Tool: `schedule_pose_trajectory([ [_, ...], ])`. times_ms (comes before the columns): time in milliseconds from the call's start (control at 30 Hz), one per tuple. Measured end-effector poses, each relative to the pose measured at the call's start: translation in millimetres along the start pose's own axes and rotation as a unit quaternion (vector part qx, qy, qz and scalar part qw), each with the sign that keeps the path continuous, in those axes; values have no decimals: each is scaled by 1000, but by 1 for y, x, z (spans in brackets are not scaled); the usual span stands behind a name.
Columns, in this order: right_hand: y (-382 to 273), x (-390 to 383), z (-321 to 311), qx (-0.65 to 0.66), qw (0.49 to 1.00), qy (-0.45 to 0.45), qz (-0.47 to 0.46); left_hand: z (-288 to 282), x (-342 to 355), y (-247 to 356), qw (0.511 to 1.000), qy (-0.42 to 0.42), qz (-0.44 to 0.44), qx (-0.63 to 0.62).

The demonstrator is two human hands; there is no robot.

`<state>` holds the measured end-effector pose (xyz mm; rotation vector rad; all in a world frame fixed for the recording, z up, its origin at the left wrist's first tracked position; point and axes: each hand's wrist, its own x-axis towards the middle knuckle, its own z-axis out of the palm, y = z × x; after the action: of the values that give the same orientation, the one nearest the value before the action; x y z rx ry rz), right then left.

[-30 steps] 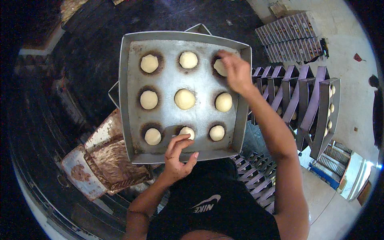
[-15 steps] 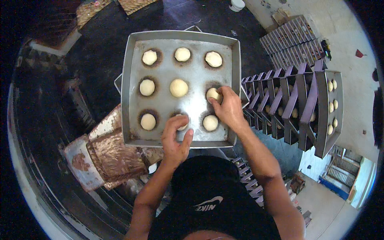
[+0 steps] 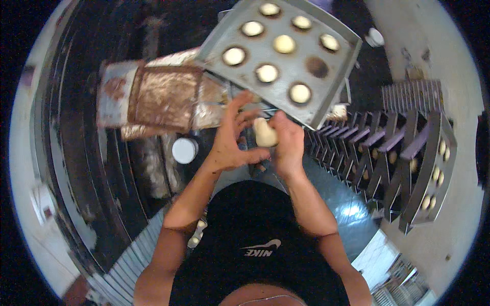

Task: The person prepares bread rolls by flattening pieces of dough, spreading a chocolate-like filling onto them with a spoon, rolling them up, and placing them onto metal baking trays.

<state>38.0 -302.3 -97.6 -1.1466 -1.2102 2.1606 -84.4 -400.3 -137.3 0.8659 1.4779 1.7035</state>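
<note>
My right hand (image 3: pixel 289 145) grips a pale dough ball (image 3: pixel 265 133), now pulled into a longer lump, in front of my body. Close by on its left, my left hand (image 3: pixel 228 133) has its fingers spread and thumb apart; a slight gap seems to lie between its fingers and the dough, though blur makes contact hard to judge. Beyond both hands lies a square metal baking tray (image 3: pixel 258 51), turned at an angle. Several round dough balls (image 3: pixel 284 44) sit on it in rows, with one bare dark round mark (image 3: pixel 317 66) on its right side.
Stacked metal trays (image 3: pixel 367 148) with dough balls stand on my right. To the left lies a brown, greasy-looking shallow pan (image 3: pixel 166 97), and a white round lid or tub (image 3: pixel 185 150) is below it. A white bucket (image 3: pixel 375 36) stands at the far right.
My right hand has lifted a dough ball off the tray's right side and brought it close to me. My left hand has left the tray's front ball. The view has turned.
</note>
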Motion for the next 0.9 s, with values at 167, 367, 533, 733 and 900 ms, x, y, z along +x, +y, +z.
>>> schedule_pose_trajectory([
  [167, 35, -28, 76, -283, 877, -102, -376, -56, -84, 6, 951, 106, -202, -208],
  [367, 185, 86, 131, -444, 848, -47, -285, -185, -100, -44, 926, 333, -45, 173],
  [533, 271, 211, 127, -542, 774, -28, -327, -291, -126, -81, 933, 328, -125, 75],
  [733, 229, 153, 219, -607, 708, -129, -337, -370, -156, -108, 919, 289, -258, 74],
  [900, 224, 209, 275, -663, 639, -225, -318, -387, -142, -144, 947, 261, -176, 60],
])
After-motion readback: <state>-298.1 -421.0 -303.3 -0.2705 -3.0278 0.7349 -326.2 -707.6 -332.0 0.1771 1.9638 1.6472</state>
